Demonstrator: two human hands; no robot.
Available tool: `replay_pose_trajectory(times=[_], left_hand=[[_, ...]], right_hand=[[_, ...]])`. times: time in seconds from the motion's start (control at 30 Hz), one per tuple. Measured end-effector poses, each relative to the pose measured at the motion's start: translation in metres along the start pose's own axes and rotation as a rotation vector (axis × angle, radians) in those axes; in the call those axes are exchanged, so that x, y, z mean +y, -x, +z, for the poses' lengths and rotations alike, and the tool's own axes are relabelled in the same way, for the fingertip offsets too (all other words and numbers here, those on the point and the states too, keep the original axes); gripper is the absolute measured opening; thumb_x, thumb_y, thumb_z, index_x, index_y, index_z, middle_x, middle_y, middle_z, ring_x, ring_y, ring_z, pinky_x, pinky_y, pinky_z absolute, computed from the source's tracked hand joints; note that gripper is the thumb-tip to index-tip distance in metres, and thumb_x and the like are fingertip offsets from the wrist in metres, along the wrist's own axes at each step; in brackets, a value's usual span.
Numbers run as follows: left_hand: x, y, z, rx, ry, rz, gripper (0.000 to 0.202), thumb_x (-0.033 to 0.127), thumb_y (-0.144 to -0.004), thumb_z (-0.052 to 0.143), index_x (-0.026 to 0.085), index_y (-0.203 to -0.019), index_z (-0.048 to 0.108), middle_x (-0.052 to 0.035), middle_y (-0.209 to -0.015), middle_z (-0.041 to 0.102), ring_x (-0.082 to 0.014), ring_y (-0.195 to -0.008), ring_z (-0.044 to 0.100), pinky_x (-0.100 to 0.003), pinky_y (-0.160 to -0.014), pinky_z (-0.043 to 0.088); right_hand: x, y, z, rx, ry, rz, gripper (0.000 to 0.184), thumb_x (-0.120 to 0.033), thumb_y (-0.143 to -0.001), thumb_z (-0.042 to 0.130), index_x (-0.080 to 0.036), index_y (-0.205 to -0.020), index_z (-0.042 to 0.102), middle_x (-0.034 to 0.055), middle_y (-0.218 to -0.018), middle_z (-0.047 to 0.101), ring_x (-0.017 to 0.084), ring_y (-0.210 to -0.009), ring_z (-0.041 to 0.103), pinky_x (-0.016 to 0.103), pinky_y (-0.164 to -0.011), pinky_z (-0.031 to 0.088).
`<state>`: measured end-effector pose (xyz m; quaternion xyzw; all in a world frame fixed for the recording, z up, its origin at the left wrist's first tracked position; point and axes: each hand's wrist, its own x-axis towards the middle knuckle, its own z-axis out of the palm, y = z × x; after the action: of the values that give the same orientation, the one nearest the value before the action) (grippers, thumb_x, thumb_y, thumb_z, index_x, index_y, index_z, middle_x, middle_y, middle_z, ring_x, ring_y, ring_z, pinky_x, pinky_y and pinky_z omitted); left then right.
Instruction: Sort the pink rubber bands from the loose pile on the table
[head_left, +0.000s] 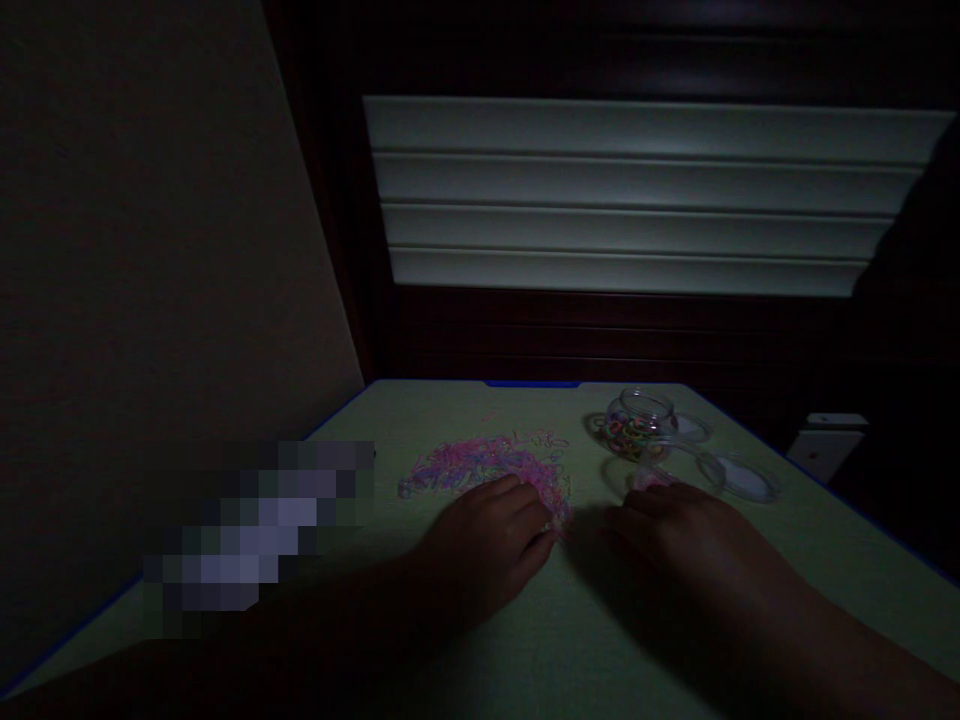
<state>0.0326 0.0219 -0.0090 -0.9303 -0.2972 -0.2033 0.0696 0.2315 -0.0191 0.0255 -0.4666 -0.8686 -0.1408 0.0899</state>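
Note:
A loose pile of small pink, purple and blue rubber bands (480,462) is spread over the pale green table (555,640). My left hand (487,535) rests at the near right end of the pile, fingers curled and pinched on a few bands. To its right, my right hand (686,535) is closed in front of a second clear jar (701,465), which shows some pink inside. Its fingertips are hidden in shadow, so what they hold cannot be made out. Behind stands an open clear jar (637,428) partly filled with multicoloured bands.
Two round clear lids, one by the upright jar (691,429) and one farther right (742,478), lie on the table. A pixelated patch (262,530) covers something at the left. Behind the table are a slatted panel (630,190) and a wall (150,220). The light is dim.

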Motion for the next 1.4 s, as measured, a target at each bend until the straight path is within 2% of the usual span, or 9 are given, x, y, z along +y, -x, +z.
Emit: replay_pose_trajectory(times=[0.23, 0.53, 0.87, 1.07, 1.4], left_hand=[[0.0016, -0.0009, 0.0022, 0.036, -0.048, -0.043, 0.017, 0.029, -0.084, 0.046, 0.015, -0.084, 0.056, -0.0031, -0.078, 0.054, -0.0168, -0.078, 0.047, -0.031, -0.070, 0.040], [0.0049, -0.0032, -0.0017, 0.012, -0.104, -0.017, 0.015, 0.024, -0.085, 0.044, 0.015, -0.080, 0.055, -0.0024, -0.077, 0.055, -0.0165, -0.077, 0.048, -0.030, -0.070, 0.040], [0.0038, -0.0035, -0.0019, 0.000, -0.119, 0.018, 0.017, 0.020, -0.086, 0.040, 0.015, -0.083, 0.056, -0.0031, -0.077, 0.054, -0.0166, -0.077, 0.048, -0.031, -0.071, 0.041], [0.0038, -0.0035, -0.0002, 0.011, -0.140, 0.004, 0.015, 0.015, -0.084, 0.040, 0.015, -0.079, 0.055, -0.0025, -0.074, 0.052, -0.0158, -0.073, 0.047, -0.029, -0.067, 0.040], [0.0028, -0.0019, 0.0002, -0.002, -0.117, -0.031, 0.017, 0.014, -0.084, 0.037, 0.014, -0.080, 0.054, -0.0030, -0.076, 0.051, -0.0155, -0.075, 0.047, -0.031, -0.070, 0.041]], right_hand=[[0.0005, -0.0003, -0.0004, -0.027, -0.026, -0.012, 0.014, -0.009, -0.072, 0.049, -0.020, -0.069, 0.059, 0.0009, -0.068, 0.060, 0.014, -0.066, 0.054, 0.028, -0.071, 0.036], [-0.0011, -0.0007, -0.0011, -0.010, -0.038, -0.025, 0.017, -0.008, -0.073, 0.047, -0.020, -0.070, 0.059, 0.0006, -0.068, 0.060, 0.013, -0.068, 0.054, 0.027, -0.072, 0.035], [-0.0015, -0.0020, -0.0011, -0.035, -0.058, 0.003, 0.018, -0.007, -0.074, 0.046, -0.020, -0.069, 0.059, 0.0005, -0.069, 0.060, 0.013, -0.068, 0.054, 0.027, -0.073, 0.034], [0.0001, -0.0015, 0.0010, -0.027, -0.057, -0.025, 0.016, -0.010, -0.073, 0.047, -0.021, -0.069, 0.058, 0.0005, -0.067, 0.060, 0.014, -0.064, 0.054, 0.029, -0.071, 0.035], [0.0017, -0.0005, 0.0050, 0.002, -0.064, -0.041, 0.014, -0.012, -0.073, 0.047, -0.020, -0.067, 0.057, 0.0016, -0.065, 0.059, 0.015, -0.061, 0.053, 0.031, -0.066, 0.036]])
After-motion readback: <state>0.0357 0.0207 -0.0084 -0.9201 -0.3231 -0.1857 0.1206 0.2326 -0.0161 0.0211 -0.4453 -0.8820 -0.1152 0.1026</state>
